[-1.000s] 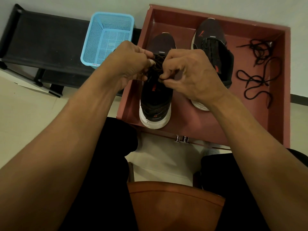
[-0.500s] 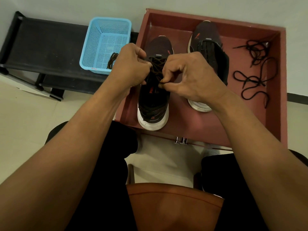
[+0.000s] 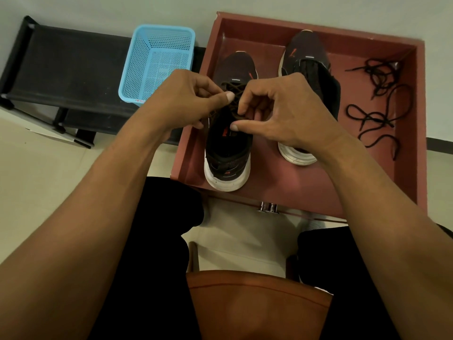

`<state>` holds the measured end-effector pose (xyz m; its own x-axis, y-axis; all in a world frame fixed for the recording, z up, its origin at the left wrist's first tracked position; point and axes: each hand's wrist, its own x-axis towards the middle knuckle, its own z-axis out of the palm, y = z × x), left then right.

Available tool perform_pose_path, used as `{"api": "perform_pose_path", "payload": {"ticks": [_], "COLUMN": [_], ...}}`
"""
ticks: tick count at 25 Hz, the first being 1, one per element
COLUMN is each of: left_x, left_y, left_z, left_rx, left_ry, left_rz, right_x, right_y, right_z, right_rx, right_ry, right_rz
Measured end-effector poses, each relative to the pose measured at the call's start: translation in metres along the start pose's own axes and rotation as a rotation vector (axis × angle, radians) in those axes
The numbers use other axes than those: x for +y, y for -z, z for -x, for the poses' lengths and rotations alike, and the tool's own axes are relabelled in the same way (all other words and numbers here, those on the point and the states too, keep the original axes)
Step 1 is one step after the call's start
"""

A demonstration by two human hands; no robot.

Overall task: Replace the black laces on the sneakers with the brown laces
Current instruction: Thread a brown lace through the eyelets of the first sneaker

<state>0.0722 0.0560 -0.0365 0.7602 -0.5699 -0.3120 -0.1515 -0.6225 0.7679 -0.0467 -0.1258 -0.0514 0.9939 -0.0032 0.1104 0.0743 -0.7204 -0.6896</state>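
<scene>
Two dark sneakers with white soles stand in a red tray (image 3: 304, 192). The left sneaker (image 3: 228, 153) carries a brown lace (image 3: 232, 90) crossed through its eyelets. My left hand (image 3: 186, 99) pinches the lace at the shoe's left side, thumb against forefinger. My right hand (image 3: 282, 109) holds the lace at the right side with curled fingers, thumb stretched over the shoe's opening. The right sneaker (image 3: 308, 60) stands behind my right hand, partly hidden. Loose black laces (image 3: 377, 104) lie at the tray's right side.
A light blue mesh basket (image 3: 157, 62) sits on a black bench (image 3: 63, 69) left of the tray. My legs in black trousers and a brown chair seat (image 3: 257, 303) are below. A metal latch (image 3: 268, 207) sits on the tray's front edge.
My hands have drawn slightly apart over the left sneaker, uncovering more of the crossed brown lace. My right thumb now stretches out over the shoe's opening. The view shifted a little.
</scene>
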Motion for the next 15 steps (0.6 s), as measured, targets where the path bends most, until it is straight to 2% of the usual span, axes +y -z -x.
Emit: {"api": "perform_pose_path", "payload": {"ticks": [6,12,15], "left_x": [-0.001,-0.005,-0.007], "left_y": [-0.006,-0.014,-0.014], "left_z": [-0.006,-0.012,-0.014], "left_rx": [0.071,0.116,0.172], "left_ry": [-0.025,0.015,-0.003], "left_rz": [0.017,0.046,-0.018], "right_x": [-0.001,0.002,0.001], "right_y": [-0.001,0.000,0.000], "right_z": [-0.001,-0.003,-0.002], "right_rx": [-0.044,-0.090,-0.122], "right_ry": [-0.008,-0.115,-0.127], "right_rz": [-0.014,-0.050,-0.049]}}
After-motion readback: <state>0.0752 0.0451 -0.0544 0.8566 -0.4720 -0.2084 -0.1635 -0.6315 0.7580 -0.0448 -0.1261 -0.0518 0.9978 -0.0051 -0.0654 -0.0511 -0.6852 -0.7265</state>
